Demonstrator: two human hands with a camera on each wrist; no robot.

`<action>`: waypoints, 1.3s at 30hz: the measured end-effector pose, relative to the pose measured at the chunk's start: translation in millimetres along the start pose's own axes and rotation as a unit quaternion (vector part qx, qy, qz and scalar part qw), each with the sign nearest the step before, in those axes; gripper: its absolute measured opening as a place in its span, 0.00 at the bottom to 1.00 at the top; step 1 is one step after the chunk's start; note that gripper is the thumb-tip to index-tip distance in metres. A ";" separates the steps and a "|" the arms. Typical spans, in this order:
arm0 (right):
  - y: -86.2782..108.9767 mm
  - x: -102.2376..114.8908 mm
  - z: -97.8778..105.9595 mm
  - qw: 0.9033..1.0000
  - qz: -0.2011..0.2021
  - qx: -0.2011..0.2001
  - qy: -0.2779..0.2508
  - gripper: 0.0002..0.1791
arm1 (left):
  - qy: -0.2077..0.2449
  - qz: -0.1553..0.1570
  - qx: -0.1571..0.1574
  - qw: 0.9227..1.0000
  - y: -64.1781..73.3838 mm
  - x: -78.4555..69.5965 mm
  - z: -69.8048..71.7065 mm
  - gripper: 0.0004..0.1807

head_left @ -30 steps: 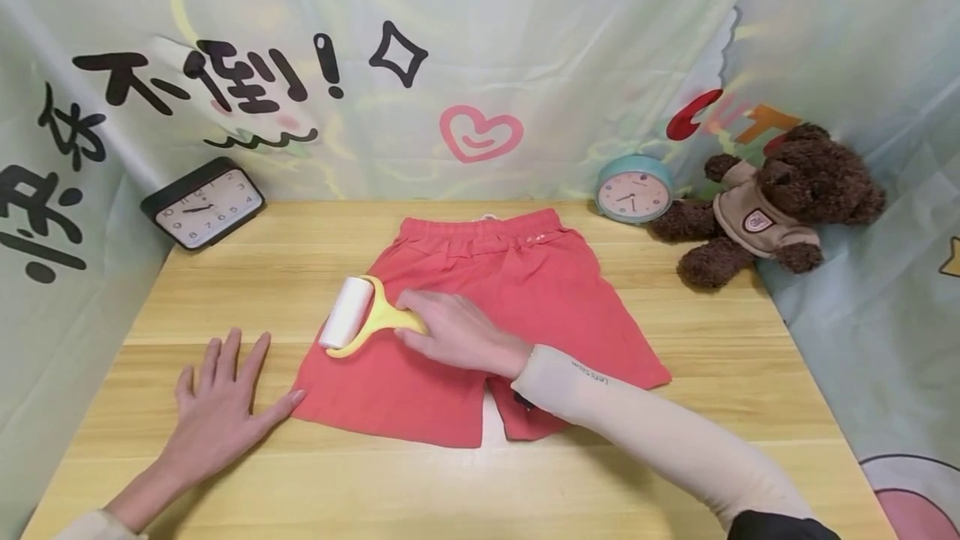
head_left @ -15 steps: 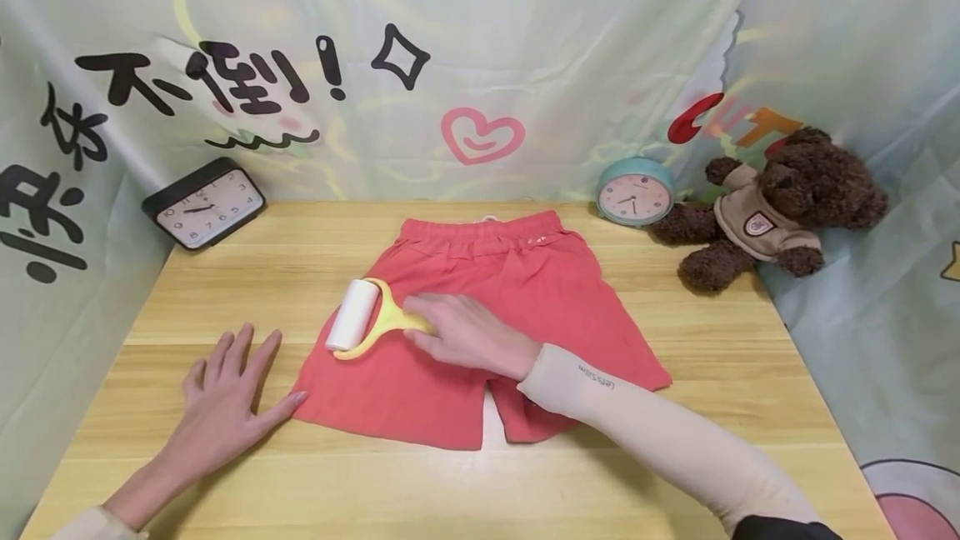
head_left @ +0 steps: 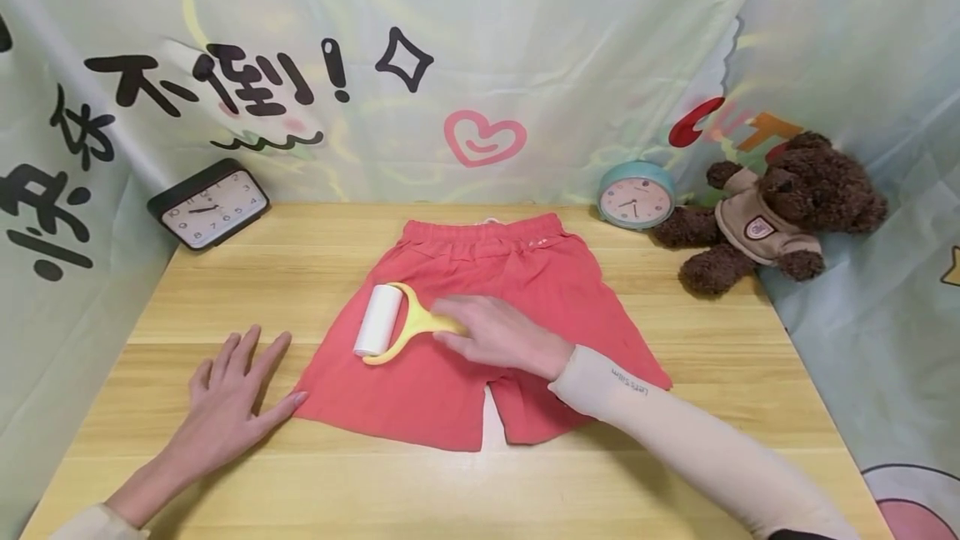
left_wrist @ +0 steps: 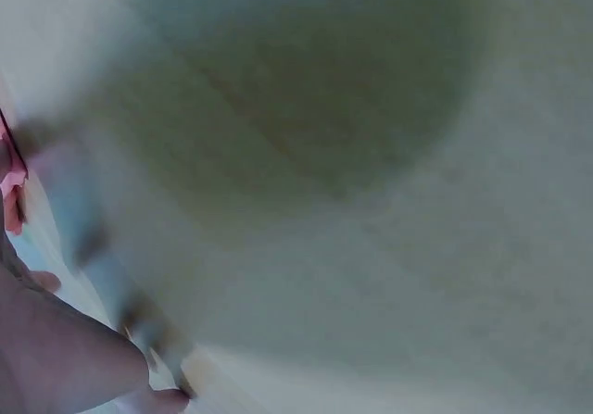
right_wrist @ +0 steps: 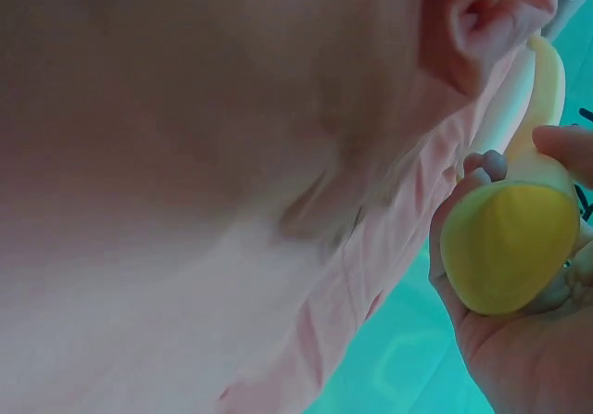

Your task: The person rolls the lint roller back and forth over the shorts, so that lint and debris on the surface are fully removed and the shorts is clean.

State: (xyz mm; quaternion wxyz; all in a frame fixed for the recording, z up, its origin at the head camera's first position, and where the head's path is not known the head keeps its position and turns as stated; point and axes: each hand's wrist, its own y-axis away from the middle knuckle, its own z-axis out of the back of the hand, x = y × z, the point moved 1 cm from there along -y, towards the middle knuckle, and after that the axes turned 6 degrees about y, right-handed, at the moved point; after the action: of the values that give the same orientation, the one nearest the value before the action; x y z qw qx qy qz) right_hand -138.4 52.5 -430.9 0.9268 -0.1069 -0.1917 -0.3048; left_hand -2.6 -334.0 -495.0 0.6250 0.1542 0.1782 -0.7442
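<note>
A pair of red shorts (head_left: 405, 398) lies flat on the wooden table (head_left: 337, 490), waistband toward the back. On its left leg sits a lint roller (head_left: 378, 321) with a white roll and a yellow handle. My right hand (head_left: 498, 332) grips that handle from the right; in the right wrist view the fingers wrap round the yellow handle (right_wrist: 510, 247), its butt end facing the camera. My left hand (head_left: 225, 415) rests on the table with fingers spread, its thumb tip at the lower left corner of the shorts. The left wrist view shows mostly blurred table and part of the hand (left_wrist: 65, 349).
A black-framed clock (head_left: 210, 204) stands at the back left. Toward the back right are a round teal clock (head_left: 636, 195) and a brown teddy bear (head_left: 765, 215) in a beige shirt. Printed cloth (head_left: 570, 48) hangs round the back and sides of the table.
My right hand has moved the lint roller to the right across the shorts, away from their left edge. My left hand has shifted slightly, its thumb still at the corner.
</note>
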 end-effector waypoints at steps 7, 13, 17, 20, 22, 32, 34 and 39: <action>2.9 -5.5 1.8 1.000 0.002 0.002 -0.003 0.07 | 0.032 -0.102 0.042 0.993 -26.0 -1.8 13.5 0.53; -1.2 -4.0 1.9 1.000 0.013 0.006 0.013 0.08 | 0.055 -0.129 0.132 0.981 -53.6 -4.8 28.5 0.59; -4.4 -2.4 1.9 1.000 0.018 0.007 0.019 0.09 | 0.050 -0.142 0.160 0.976 -66.0 -3.9 32.2 0.61; -6.1 -2.2 2.3 0.999 0.023 0.007 0.021 0.08 | 0.040 -0.151 0.165 0.974 -70.1 -1.7 31.8 0.61; -6.9 -2.2 3.1 1.000 0.024 0.006 0.017 0.08 | 0.033 -0.155 0.164 0.974 -71.4 -0.2 30.9 0.61; -2.9 -7.5 7.3 1.000 0.020 0.005 0.001 0.09 | 0.007 -0.178 0.158 0.971 -77.5 3.2 24.7 0.65; -0.7 -9.3 7.5 1.000 0.023 0.003 -0.001 0.09 | 0.004 -0.181 0.156 0.971 -77.7 2.5 24.5 0.65; 6.0 -16.6 7.9 0.999 0.032 0.006 0.005 0.08 | -0.008 -0.182 0.150 0.972 -76.8 -0.3 24.4 0.65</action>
State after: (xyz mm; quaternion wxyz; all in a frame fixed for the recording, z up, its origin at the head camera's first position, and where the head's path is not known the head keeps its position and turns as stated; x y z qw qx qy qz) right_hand -149.4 68.5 -431.2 0.9375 -0.1060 -0.1855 -0.2747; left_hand -78.3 -333.0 -467.6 0.4507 0.2051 0.0848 -0.8646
